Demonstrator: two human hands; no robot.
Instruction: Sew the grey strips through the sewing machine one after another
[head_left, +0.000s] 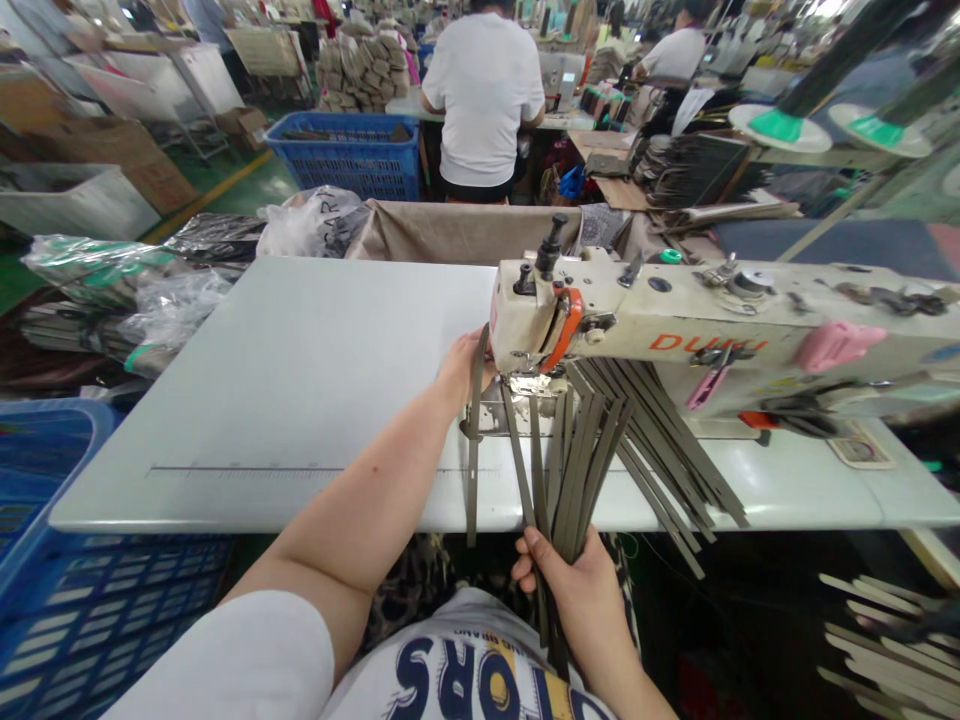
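A sewing machine (637, 320) stands on the white table. My left hand (466, 368) is at the left of the machine's head, close to the needle area, and its fingers are mostly hidden behind the head. One olive-grey strip (474, 440) passes in front of that hand and hangs over the table's front edge. At the front edge, my right hand (581, 585) is closed around a bundle of similar strips (577, 480), which fan up toward the presser foot. More strips (667, 450) lie under the machine arm, their ends past the edge.
A blue crate (97, 560) stands at the left of the white table (322, 380). Plastic-wrapped bundles (112, 290) lie beyond it. Behind the table is a cloth-lined bin (465, 232), and farther back sits a person in a white shirt (484, 90). More pale strips (885, 640) hang at lower right.
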